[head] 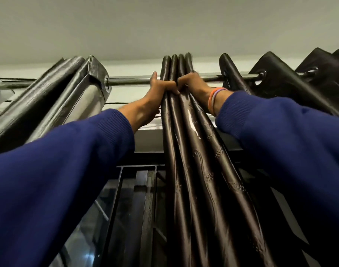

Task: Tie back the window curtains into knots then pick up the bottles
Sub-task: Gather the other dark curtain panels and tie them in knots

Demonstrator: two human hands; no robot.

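Note:
I look up at a dark brown eyelet curtain (pixel 186 135) whose folds are bunched together on a metal rod (pixel 130 81). My left hand (pixel 161 87) grips the bunched folds just under the rod from the left. From the right, my right hand (pixel 188 81), with orange and lilac bands on its wrist, grips the same bunch. Both arms in blue sleeves reach upward. More folds of the curtain (pixel 276 78) hang spread along the rod to the right. No bottles are in view.
A second, greyer curtain (pixel 72 93) is gathered on the rod at the left. Behind the folds stands a black window grille (pixel 137 189) with glass. The pale ceiling (pixel 164 26) sits close above the rod.

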